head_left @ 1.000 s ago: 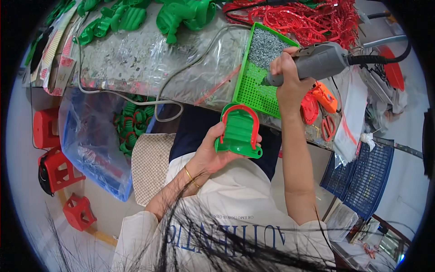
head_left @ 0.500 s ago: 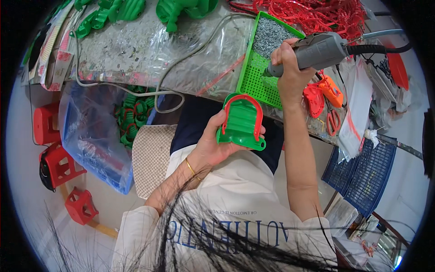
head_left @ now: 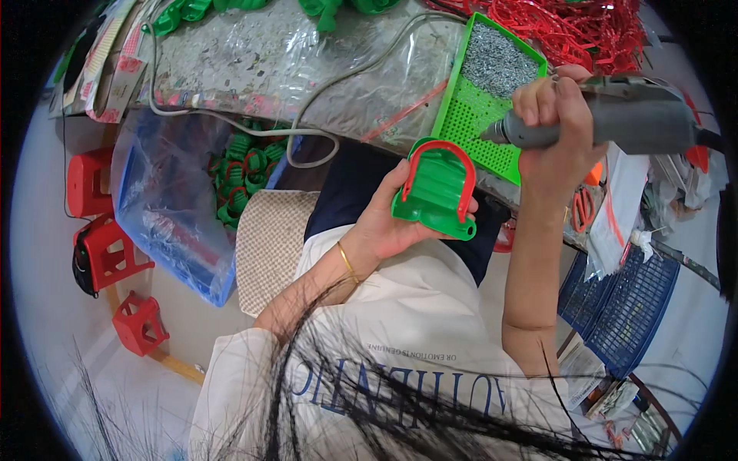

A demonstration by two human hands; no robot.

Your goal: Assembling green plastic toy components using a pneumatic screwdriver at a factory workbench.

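Observation:
My left hand (head_left: 384, 223) is closed around the edge of a green ribbed plastic piece (head_left: 434, 188), shaped like a small scoop. A red U-shaped plastic strip (head_left: 471, 178) lies along its upper face, curve away from me. In my right hand (head_left: 565, 127) is a grey electric screwdriver (head_left: 642, 127), its tip pointing left, above the green perforated tray (head_left: 470, 123) and apart from the plastic piece. Small silvery screws (head_left: 500, 61) fill the tray's far part. Whether a screw sits on the driver's tip is too small to tell.
Left of my lap stands a blue plastic-lined bin (head_left: 173, 207) with green and red pieces (head_left: 234, 180). A pale cable (head_left: 315, 100) loops over the bench edge. Red strips (head_left: 569, 34) heap at the back right. Red scissors (head_left: 583, 209) lie right of my forearm.
My right hand has lifted with the screwdriver, now larger in view, its tip nearer my body over the tray. My left hand still holds the green piece. The whole view has shifted slightly.

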